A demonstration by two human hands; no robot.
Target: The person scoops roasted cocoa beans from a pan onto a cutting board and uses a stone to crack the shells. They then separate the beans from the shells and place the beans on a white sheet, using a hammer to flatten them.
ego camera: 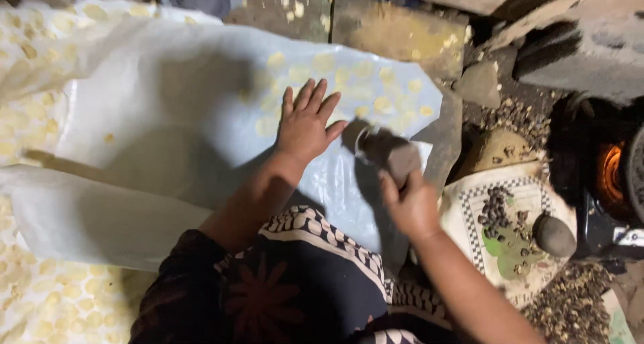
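Observation:
My left hand [306,121] lies flat, fingers spread, on a clear plastic sheet [168,109] that covers several thin pale yellow flattened discs [382,104]. My right hand [412,203] grips a dark stone pounder [386,151], lifted just right of the left hand's thumb and blurred by motion. The sheet rests on a flat stone slab [446,139] in front of me.
More pale discs lie under white plastic at the left [40,297]. At the right, a patterned plate [520,230] carries dark seeds and a round stone [554,235]. A glowing fire [610,173] burns at the far right. Seed husks litter the ground [570,304].

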